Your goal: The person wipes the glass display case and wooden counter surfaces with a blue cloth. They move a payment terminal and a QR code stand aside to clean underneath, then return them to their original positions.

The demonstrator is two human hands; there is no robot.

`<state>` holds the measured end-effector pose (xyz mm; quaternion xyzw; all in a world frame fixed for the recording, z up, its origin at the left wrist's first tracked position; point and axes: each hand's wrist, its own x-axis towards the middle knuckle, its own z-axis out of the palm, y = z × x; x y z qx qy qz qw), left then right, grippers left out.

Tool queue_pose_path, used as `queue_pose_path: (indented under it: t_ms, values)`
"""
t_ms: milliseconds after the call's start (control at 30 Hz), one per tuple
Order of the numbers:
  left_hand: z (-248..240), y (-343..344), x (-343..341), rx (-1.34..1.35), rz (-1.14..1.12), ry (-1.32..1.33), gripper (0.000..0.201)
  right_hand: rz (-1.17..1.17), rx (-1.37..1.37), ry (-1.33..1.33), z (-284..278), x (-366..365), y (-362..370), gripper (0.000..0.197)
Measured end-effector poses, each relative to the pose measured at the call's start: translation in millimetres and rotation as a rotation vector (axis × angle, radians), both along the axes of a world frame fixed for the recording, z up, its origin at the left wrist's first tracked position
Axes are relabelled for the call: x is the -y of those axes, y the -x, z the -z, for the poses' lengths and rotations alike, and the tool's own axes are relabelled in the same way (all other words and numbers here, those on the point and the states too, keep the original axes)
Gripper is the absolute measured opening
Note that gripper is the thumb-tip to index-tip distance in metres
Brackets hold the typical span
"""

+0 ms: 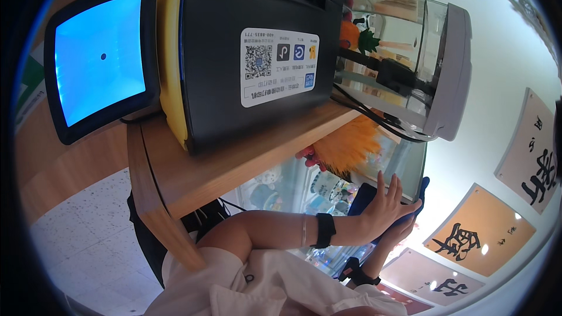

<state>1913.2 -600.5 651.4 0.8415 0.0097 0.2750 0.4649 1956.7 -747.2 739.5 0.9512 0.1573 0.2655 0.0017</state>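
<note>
Worktop (pixel 175 181) of wood is occupied by a black machine (pixel 216 76). Below and right of it, a blue item (pixel 363 199) is partly covered by the outstretched left hand (pixel 383 210); the grip of the right hand (pixel 403 231) cannot be told. Farther right, posters (pixel 492 231) are hung.

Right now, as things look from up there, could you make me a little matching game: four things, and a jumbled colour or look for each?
Things:
1. Screen
2. Boxy machine
3. Fluffy thing
4. Cloth-like thing

Looks:
A. Orange
B. Dark blue, at the person's hands
C. Glowing bright blue
D. Black and yellow, with a white label

Pairs: 1-C, 2-D, 3-A, 4-B
</note>
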Motion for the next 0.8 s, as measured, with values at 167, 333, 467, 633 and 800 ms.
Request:
queue_pose_path:
  t_ms: [167, 333, 467, 633, 800]
  values:
    - [1, 4, -4, -0.002, -0.055, -0.072, 0.073, 0.006, 0.004, -0.009, 4, -13, 11, 0.053]
    - [7, -1, -3, 0.044, -0.060, -0.059, 0.075, 0.031, -0.049, -0.131, 14, -1, 27, 0.053]
    - [13, -2, -4, 0.077, -0.110, -0.106, 0.074, -0.027, 0.004, -0.007, 27, 20, 48, 0.050]
    - [11, -1, -8, 0.121, -0.076, -0.066, 0.068, -0.004, 0.142, 0.060, 41, 93, 66, 0.049]
    - [13, -4, -10, 0.179, -0.075, -0.054, 0.067, 0.045, 0.247, 0.028, 49, 124, 94, 0.049]
